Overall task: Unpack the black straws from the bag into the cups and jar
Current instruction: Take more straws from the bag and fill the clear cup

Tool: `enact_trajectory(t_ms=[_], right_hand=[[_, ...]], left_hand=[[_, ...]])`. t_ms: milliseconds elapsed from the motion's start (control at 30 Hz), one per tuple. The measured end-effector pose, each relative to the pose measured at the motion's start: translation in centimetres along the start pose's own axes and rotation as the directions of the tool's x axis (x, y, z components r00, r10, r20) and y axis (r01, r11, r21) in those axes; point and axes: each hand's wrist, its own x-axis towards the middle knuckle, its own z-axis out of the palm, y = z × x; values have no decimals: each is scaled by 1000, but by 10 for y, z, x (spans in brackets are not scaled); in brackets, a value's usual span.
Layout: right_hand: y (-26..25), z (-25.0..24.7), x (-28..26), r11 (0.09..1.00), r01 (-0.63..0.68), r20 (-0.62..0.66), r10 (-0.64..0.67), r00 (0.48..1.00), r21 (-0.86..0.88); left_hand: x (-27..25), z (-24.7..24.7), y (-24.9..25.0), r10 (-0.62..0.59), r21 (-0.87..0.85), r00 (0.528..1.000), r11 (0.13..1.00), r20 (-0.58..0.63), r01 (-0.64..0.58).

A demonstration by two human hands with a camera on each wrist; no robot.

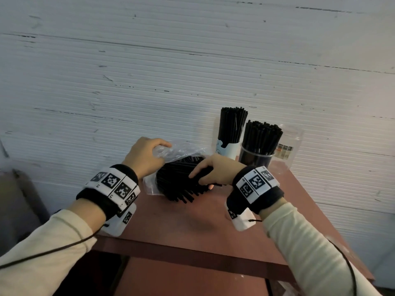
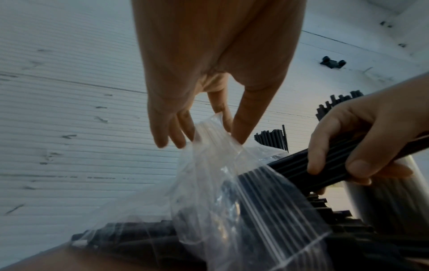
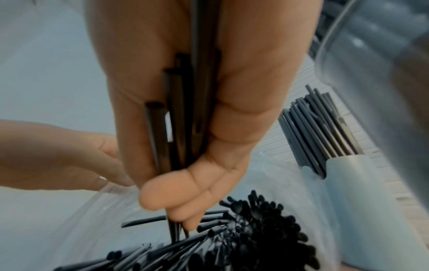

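- Clear plastic crackles at the centre of the scene: the bag [image 1: 171, 159] lies on its side on the red-brown table [image 1: 192, 223], mouth toward the person, still stuffed with black straws [image 1: 175, 186] whose ends fan out of the opening.
- The left hand [image 1: 145, 157] pinches the bag's far, crumpled end between thumb and fingertips, as the left wrist view shows, steadying it from behind.
- The right hand [image 1: 213, 171] is curled round a small bundle of straws [image 2: 325, 166] at the bag's mouth, thumb on one side and fingers on the other.
- Behind the bag, against the white ribbed wall [image 1: 149, 71], a pale blue-and-white cup [image 1: 227, 149] and a clear cup [image 1: 256, 159] stand just beside each other, both already packed with upright straws.
- A clear jar [image 1: 290, 144] with a label stands behind them at the table's back corner; it looks to hold none.
- The step in hand appears to be drawing another handful out of the bag, with much of the load still inside.
- The next move likely calls for sliding the bundle free along its length while the left hand holds the plastic back, then turning it upright.
- With both cups crowded, the jar seems the likelier target, and the reach past the cups wants care not to tip them.
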Motion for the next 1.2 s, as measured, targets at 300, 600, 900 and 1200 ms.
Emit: enact_trajectory(t_ms=[300, 600, 900, 1200], right_hand=[[11, -18, -44, 998, 58, -2, -58, 998, -17], [17, -58, -103, 992, 123, -149, -125, 981, -22], [0, -83, -121, 916, 396, -750, -306, 587, -64], [11, -51, -96, 933, 304, -580, -357, 732, -191]], left_hand=[[-9, 36, 57, 308, 78, 893, 933, 327, -351], [-3, 69, 105, 298, 98, 879, 929, 371, -356], [-11, 90, 143, 250, -437, 898, 896, 363, -72], [-18, 109, 139, 339, -666, 803, 740, 489, 93]])
